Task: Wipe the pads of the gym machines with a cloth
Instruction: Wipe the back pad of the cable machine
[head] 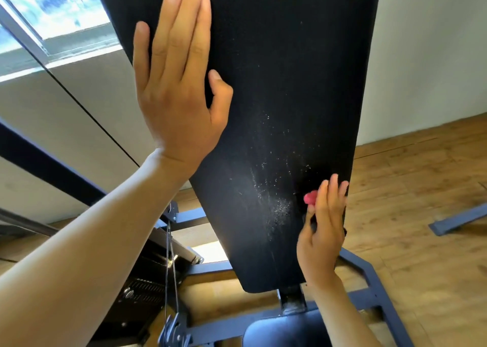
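Back pad (276,83) under flat left hand (179,93); right hand (322,230) grips a dark, red-tipped object (311,197).

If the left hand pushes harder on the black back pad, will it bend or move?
Probably little movement: the back pad sits on a steel post on the blue frame. The left hand lies flat without visibly denting it, so it seems firm. Its matte surface likely resists slipping.

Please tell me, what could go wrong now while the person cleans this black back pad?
1. The white droplets sit left of the right hand, low on the pad; they may run down toward the seat before being wiped.
2. Only a small red piece shows at the right fingers, and what it is cannot be told; a small wiper may miss much of the pad.
3. The left hand presses flat on the pad's edge and could leave prints.
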